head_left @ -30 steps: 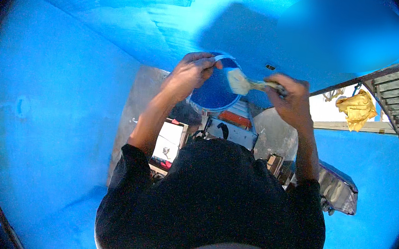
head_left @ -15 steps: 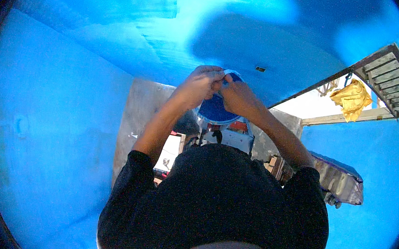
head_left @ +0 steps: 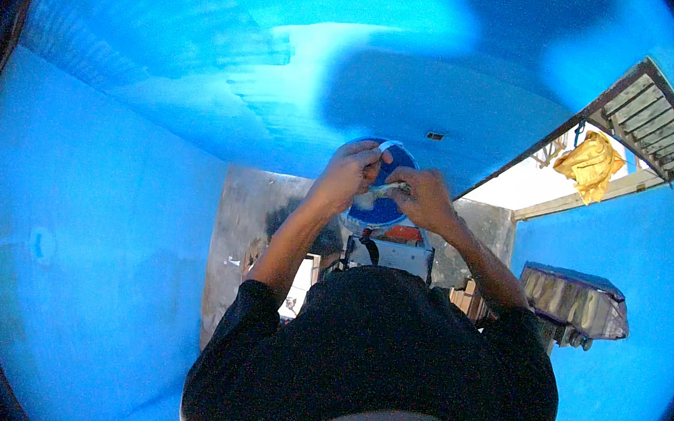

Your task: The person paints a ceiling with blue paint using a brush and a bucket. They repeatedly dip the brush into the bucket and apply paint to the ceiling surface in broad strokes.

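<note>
Walls: I see bright blue painted walls [head_left: 89, 252] on every side, curving with the lens.
Torso: a black long-sleeved top [head_left: 376, 352] fills the lower middle of my view, both forearms rising from it.
Window: an open louvred shutter [head_left: 647, 110] at upper right, a yellow cloth [head_left: 589, 162] hanging just below it.
Bucket: a blue paint bucket [head_left: 386, 207] sits between the two hands, held up in front of the wall — its white rim shows at the top.
Left hand [head_left: 347, 175]: closed around the bucket's left rim, gripping it.
Right hand [head_left: 427, 199]: closed on a paintbrush [head_left: 375, 194] whose pale bristles lie over the bucket's mouth.
</note>
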### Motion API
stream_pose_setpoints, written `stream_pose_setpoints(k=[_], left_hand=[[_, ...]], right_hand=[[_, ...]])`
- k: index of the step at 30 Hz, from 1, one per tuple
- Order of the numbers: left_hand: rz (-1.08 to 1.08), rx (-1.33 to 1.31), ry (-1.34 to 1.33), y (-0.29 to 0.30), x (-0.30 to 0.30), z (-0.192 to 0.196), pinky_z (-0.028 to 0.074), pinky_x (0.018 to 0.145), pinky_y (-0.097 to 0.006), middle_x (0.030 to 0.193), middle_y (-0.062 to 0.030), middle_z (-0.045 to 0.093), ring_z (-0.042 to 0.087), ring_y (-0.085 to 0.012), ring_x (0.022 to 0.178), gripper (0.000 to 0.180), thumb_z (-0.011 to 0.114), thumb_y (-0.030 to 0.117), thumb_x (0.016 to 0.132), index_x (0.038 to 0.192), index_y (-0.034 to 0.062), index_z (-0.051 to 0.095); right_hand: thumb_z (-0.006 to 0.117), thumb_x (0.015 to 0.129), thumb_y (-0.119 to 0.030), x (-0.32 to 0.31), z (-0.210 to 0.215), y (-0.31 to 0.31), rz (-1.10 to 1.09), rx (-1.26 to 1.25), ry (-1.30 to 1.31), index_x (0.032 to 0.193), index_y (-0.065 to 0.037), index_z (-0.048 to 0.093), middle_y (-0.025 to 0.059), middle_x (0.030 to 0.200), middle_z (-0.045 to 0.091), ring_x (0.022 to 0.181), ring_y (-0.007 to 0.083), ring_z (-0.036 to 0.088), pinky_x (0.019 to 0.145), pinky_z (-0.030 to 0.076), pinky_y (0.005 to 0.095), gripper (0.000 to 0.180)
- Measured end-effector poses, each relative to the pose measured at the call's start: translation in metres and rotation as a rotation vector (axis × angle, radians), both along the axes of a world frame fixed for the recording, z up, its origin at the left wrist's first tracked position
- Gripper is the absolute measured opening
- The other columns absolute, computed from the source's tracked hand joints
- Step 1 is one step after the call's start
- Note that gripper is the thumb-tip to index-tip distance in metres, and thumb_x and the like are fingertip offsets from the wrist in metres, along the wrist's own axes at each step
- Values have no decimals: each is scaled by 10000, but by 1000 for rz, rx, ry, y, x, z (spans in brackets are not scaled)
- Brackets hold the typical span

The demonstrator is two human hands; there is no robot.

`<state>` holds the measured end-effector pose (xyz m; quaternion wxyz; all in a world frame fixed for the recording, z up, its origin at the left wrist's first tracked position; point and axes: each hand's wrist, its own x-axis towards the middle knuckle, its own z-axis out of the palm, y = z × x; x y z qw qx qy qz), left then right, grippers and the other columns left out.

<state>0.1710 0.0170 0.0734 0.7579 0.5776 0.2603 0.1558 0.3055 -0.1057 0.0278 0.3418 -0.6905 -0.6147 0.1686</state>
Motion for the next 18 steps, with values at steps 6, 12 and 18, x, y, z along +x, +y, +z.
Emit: stream_pose_setpoints(k=[6,12,18], left_hand=[[71,-121,46,-4,-3,9,166,382,-210,563,69,348,267,-33,442,170,488,189,901,830,60,572],[49,-190,48,-5,-14,8,166,379,-200,566,81,325,247,-23,439,161,474,178,909,852,61,568],[82,-263,80,-9,-20,6,157,382,-207,565,74,333,251,-28,442,180,465,189,916,847,66,576]], right_hand=[[606,778,-81,-2,2,4,35,46,120,857,-32,610,158,727,637,627,299,631,544,487,358,93],[583,793,-75,7,-15,2,-52,106,-358,1039,-46,539,134,789,617,656,287,627,512,489,386,251],[567,810,-93,3,-14,-2,-177,56,-423,1048,-31,522,149,822,607,651,303,623,522,498,394,250]])
